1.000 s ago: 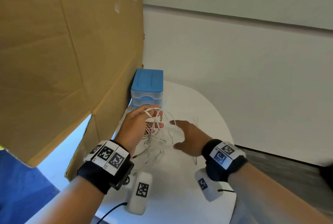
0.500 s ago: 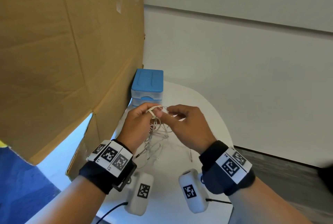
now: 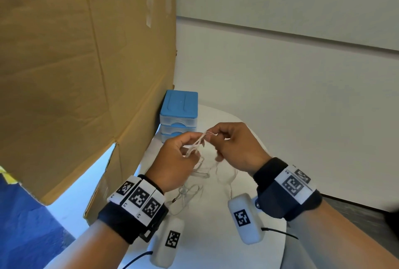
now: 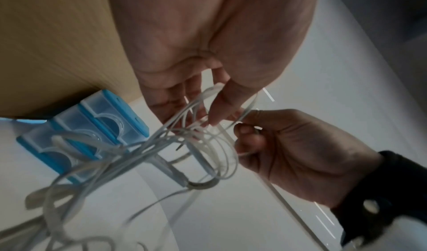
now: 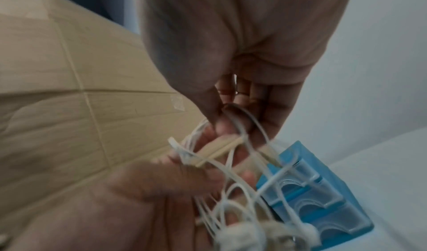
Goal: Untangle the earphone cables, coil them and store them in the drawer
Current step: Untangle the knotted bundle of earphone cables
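Note:
A tangle of white earphone cables (image 3: 197,146) hangs between both hands above the white table (image 3: 207,236). My left hand (image 3: 172,160) holds a bunch of loops with curled fingers, as the left wrist view shows at the cables (image 4: 196,132). My right hand (image 3: 233,145) pinches a strand near the top of the cables (image 5: 233,145). Loose loops trail down onto the table. The small blue drawer unit (image 3: 179,115) with clear drawers stands just behind the hands, its drawers closed (image 4: 92,127) (image 5: 309,194).
A large cardboard box (image 3: 82,69) leans over the table's left side, right next to the drawer unit. A pale wall (image 3: 280,85) runs behind the table. The rounded table edge (image 3: 285,236) lies to the right, with dark floor beyond.
My right hand came in from the table and took hold of a strand by the left hand. Both hands now pull the tangle slightly apart, the right a little higher.

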The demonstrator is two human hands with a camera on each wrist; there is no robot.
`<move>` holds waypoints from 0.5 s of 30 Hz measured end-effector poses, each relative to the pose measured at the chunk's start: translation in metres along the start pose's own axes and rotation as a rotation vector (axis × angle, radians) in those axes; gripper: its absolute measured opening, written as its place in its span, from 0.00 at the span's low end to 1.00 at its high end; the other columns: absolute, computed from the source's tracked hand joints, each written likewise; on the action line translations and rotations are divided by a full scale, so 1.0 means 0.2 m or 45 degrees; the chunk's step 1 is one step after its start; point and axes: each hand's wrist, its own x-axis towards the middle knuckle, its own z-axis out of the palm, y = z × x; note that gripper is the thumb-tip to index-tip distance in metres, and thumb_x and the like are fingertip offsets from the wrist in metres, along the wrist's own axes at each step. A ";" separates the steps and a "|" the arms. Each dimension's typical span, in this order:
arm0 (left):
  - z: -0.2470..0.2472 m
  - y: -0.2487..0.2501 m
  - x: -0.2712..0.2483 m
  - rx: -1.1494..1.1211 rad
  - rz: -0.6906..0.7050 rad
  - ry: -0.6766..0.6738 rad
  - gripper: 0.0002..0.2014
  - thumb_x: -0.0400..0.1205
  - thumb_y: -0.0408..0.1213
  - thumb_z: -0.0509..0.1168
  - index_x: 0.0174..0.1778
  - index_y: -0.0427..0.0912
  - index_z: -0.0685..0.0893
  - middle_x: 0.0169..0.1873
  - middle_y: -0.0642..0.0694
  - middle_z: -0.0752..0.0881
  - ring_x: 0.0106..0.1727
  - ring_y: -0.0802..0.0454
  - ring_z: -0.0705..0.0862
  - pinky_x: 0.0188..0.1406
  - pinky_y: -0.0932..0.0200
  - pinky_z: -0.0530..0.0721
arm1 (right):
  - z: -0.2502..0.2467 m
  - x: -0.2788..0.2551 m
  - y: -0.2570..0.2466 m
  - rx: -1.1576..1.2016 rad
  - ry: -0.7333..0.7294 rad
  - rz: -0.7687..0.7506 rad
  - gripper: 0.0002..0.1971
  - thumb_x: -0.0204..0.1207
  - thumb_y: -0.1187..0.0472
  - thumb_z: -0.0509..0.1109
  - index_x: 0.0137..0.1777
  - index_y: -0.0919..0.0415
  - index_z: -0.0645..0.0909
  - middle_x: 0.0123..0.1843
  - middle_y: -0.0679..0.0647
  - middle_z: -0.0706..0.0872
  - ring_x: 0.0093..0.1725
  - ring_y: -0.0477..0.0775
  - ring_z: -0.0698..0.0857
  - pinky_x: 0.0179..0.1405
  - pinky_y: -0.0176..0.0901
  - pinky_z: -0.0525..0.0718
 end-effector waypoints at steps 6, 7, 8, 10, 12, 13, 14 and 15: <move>-0.01 -0.07 -0.01 0.082 -0.085 0.033 0.05 0.76 0.40 0.76 0.36 0.49 0.86 0.34 0.47 0.92 0.34 0.53 0.86 0.43 0.51 0.83 | -0.15 0.01 -0.13 0.180 0.051 0.058 0.09 0.79 0.70 0.67 0.39 0.69 0.85 0.14 0.37 0.74 0.16 0.38 0.73 0.19 0.24 0.67; -0.02 -0.06 -0.01 0.077 -0.086 -0.012 0.06 0.76 0.41 0.76 0.36 0.47 0.86 0.33 0.47 0.92 0.34 0.54 0.86 0.44 0.53 0.83 | -0.17 0.01 -0.15 0.193 0.069 0.064 0.10 0.78 0.72 0.66 0.36 0.68 0.83 0.13 0.37 0.74 0.15 0.38 0.72 0.20 0.26 0.67; -0.02 -0.06 -0.01 0.078 -0.086 -0.056 0.06 0.75 0.42 0.76 0.37 0.46 0.87 0.33 0.48 0.92 0.35 0.56 0.86 0.45 0.54 0.82 | -0.19 0.02 -0.17 0.213 0.110 0.070 0.11 0.77 0.72 0.65 0.34 0.67 0.83 0.14 0.38 0.73 0.16 0.39 0.70 0.20 0.31 0.66; -0.03 -0.05 -0.01 0.080 -0.078 -0.117 0.06 0.73 0.42 0.78 0.37 0.48 0.87 0.33 0.49 0.91 0.35 0.57 0.86 0.45 0.56 0.83 | -0.23 0.04 -0.18 0.277 0.248 0.078 0.12 0.75 0.72 0.64 0.30 0.64 0.82 0.16 0.40 0.70 0.20 0.44 0.67 0.22 0.36 0.64; -0.03 -0.05 -0.02 0.099 -0.075 -0.116 0.10 0.68 0.44 0.82 0.34 0.51 0.86 0.31 0.51 0.90 0.34 0.58 0.84 0.45 0.56 0.83 | -0.28 0.07 -0.18 0.387 0.409 0.073 0.14 0.74 0.71 0.64 0.27 0.60 0.80 0.19 0.45 0.66 0.23 0.48 0.64 0.22 0.36 0.62; -0.03 -0.06 -0.01 0.109 -0.074 -0.113 0.12 0.65 0.46 0.83 0.33 0.51 0.85 0.30 0.52 0.89 0.34 0.57 0.83 0.45 0.54 0.84 | -0.30 0.08 -0.18 0.440 0.478 0.071 0.15 0.74 0.70 0.64 0.26 0.59 0.80 0.20 0.46 0.66 0.24 0.49 0.63 0.22 0.35 0.62; -0.03 -0.06 -0.01 0.117 -0.076 -0.118 0.14 0.63 0.47 0.84 0.32 0.51 0.84 0.30 0.51 0.89 0.34 0.56 0.83 0.45 0.51 0.85 | -0.31 0.09 -0.18 0.474 0.535 0.074 0.16 0.74 0.70 0.64 0.25 0.59 0.80 0.19 0.45 0.67 0.24 0.49 0.64 0.21 0.34 0.63; -0.03 -0.06 -0.01 0.117 -0.079 -0.126 0.15 0.61 0.48 0.84 0.32 0.50 0.84 0.32 0.48 0.89 0.35 0.54 0.83 0.46 0.47 0.86 | -0.33 0.10 -0.17 0.492 0.583 0.081 0.16 0.74 0.70 0.65 0.26 0.58 0.80 0.17 0.42 0.69 0.25 0.48 0.66 0.21 0.33 0.64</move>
